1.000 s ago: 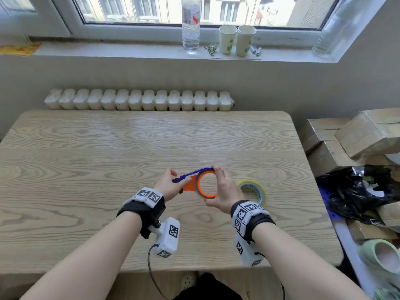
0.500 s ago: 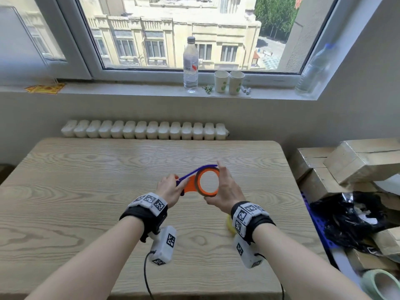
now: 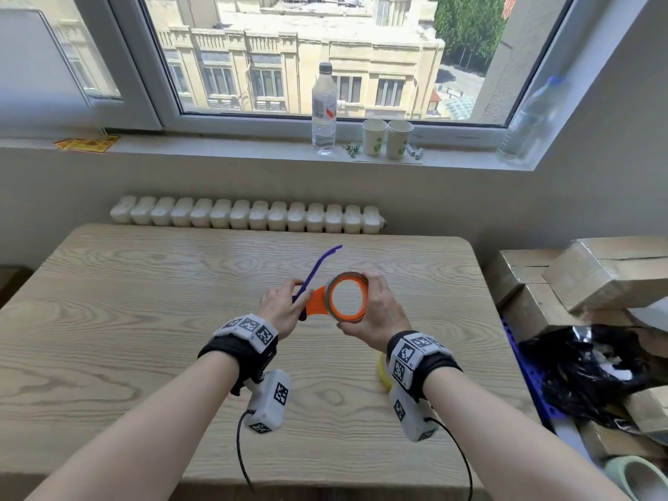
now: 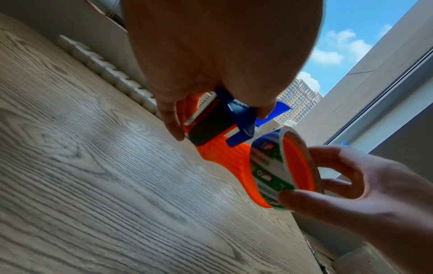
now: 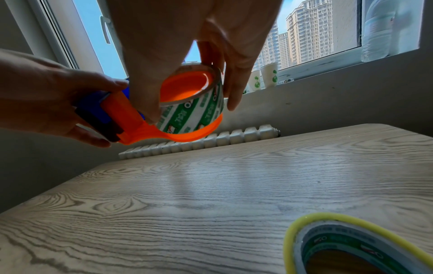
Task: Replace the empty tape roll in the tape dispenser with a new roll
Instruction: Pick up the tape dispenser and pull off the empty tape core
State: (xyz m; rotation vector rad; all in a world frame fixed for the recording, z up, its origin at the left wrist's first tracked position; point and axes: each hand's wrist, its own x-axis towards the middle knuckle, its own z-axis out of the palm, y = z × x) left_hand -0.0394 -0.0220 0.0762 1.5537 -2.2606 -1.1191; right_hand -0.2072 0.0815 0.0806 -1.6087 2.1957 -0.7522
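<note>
I hold the orange tape dispenser [image 3: 318,301] above the wooden table [image 3: 144,320]. My left hand [image 3: 289,307] grips its handle end, and its blue arm [image 3: 320,267] stands swung up and away. The empty roll [image 3: 329,296], a thin cardboard core with green print [image 5: 194,113], sits round the orange hub [image 5: 185,87]. My right hand [image 3: 374,307] grips that core, thumb on the near side and fingers over the far rim. The new yellow-edged roll [image 5: 351,244] lies flat on the table, mostly hidden under my right wrist [image 3: 383,370] in the head view.
A white radiator [image 3: 245,216] runs behind the table's far edge. The windowsill holds a water bottle [image 3: 324,106] and two paper cups [image 3: 386,139]. Cardboard boxes [image 3: 578,276] and a black bag [image 3: 585,374] are piled to the right of the table.
Both hands have lifted the dispenser higher above the table. Its blue arm has swung open upward. The new roll, earlier in plain sight, now lies under my right wrist.
</note>
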